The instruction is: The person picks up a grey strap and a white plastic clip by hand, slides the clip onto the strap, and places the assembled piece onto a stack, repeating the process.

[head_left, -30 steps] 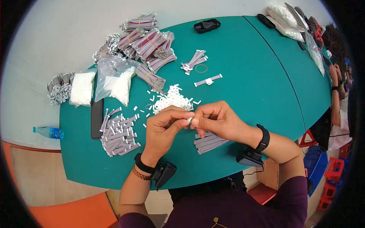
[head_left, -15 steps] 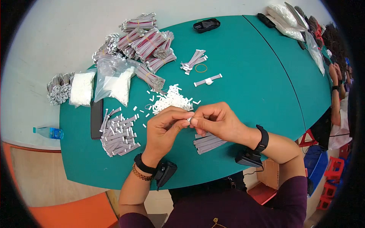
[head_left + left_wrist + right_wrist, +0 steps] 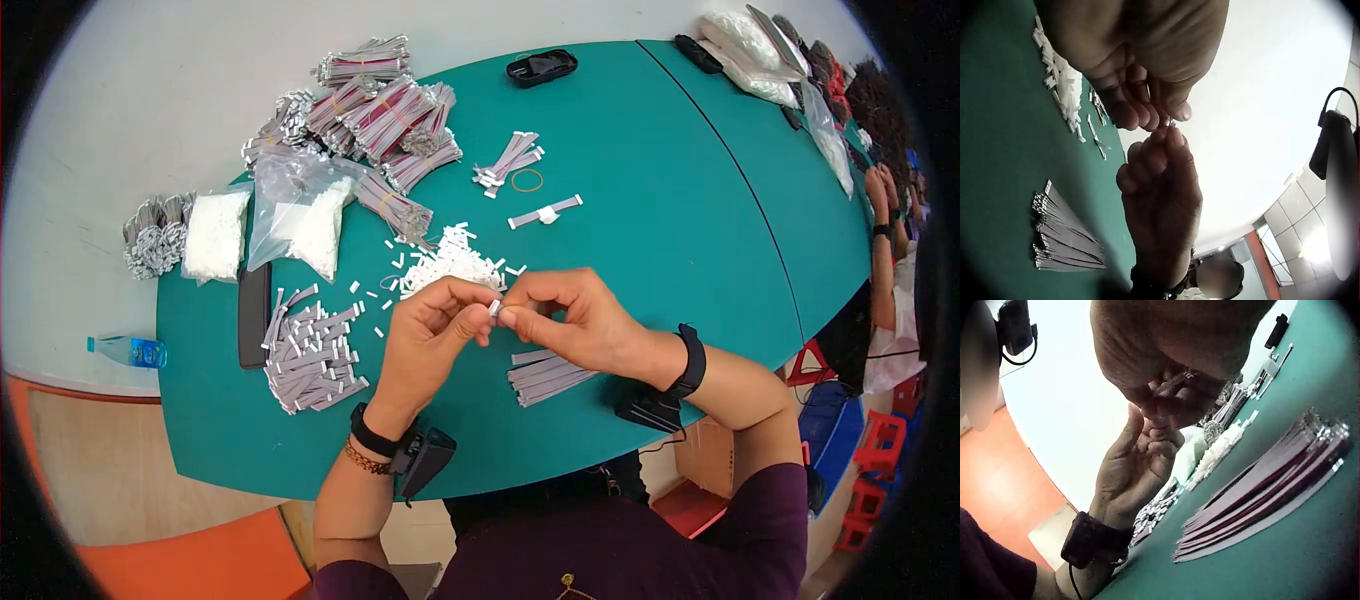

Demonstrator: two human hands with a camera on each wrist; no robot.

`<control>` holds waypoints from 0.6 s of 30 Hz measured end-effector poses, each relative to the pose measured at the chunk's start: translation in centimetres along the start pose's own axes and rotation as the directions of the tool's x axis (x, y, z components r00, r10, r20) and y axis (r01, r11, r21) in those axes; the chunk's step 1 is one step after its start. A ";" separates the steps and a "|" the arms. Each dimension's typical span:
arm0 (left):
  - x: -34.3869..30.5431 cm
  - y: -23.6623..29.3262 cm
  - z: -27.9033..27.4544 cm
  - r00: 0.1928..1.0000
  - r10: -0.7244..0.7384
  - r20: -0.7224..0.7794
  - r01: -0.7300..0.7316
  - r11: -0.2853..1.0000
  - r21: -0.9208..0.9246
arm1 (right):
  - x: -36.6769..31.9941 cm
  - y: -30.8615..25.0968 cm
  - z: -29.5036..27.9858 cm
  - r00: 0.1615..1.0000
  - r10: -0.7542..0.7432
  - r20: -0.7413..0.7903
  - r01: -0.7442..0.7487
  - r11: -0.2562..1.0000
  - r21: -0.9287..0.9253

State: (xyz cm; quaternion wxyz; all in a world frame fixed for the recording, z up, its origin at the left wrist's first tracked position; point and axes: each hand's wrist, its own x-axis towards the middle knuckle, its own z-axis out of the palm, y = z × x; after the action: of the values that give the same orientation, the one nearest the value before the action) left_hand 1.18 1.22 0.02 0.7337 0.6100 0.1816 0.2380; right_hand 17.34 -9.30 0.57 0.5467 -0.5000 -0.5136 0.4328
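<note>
Both hands meet just above the near edge of the teal counter [image 3: 680, 230]. The left hand [image 3: 430, 335] and the right hand [image 3: 578, 322] each pinch the same small white piece [image 3: 494, 308] between thumb and fingertips, with the other fingers curled in. The piece is held in the air between the two hands, just on the near side of a loose pile of white pieces [image 3: 452, 262]. The fingers hide most of it; in the left wrist view only its tip shows.

Under the right hand, close to the near edge, lies a flat bundle of grey ribbon cables [image 3: 545, 375]. Toward the left edge is a heap of grey cables with white ends [image 3: 310, 350], and beside it a black strip [image 3: 254, 313] lies along that edge. Farther back on the left are clear bags [image 3: 300, 215] of white pieces, and by the far left corner lie many banded bundles [image 3: 385, 110]. Near the middle lie a short bunch of cables [image 3: 510, 160], a rubber band [image 3: 527, 180] and a single cable [image 3: 546, 212] with a white piece at its middle. A black case [image 3: 542, 67] sits at the far edge.

A water bottle [image 3: 128, 349] with a blue label lies beyond the left edge; its print is too small to read. At the right edge another person's arm [image 3: 885, 240] reaches over the counter.
</note>
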 end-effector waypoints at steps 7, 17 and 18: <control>-0.1 0.2 0.2 0.998 -0.034 -0.046 0.036 0.999 0.033 | 0.1 0.3 0.0 1.000 -0.019 -0.007 0.018 0.995 -0.095; -0.3 0.0 0.8 0.996 -0.032 -0.086 0.034 0.999 0.020 | 0.0 0.1 -0.4 0.998 0.061 0.031 -0.058 0.994 -0.093; -0.3 0.0 0.9 0.996 -0.029 -0.089 0.030 0.999 0.015 | 0.1 0.1 -0.3 0.997 0.065 0.033 -0.062 0.994 -0.090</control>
State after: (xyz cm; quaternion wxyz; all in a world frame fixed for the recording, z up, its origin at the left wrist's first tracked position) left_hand 1.39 0.33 0.14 0.7232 0.6021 0.2251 0.2526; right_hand 17.68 -9.27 0.47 0.5007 -0.5321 -0.5258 0.4355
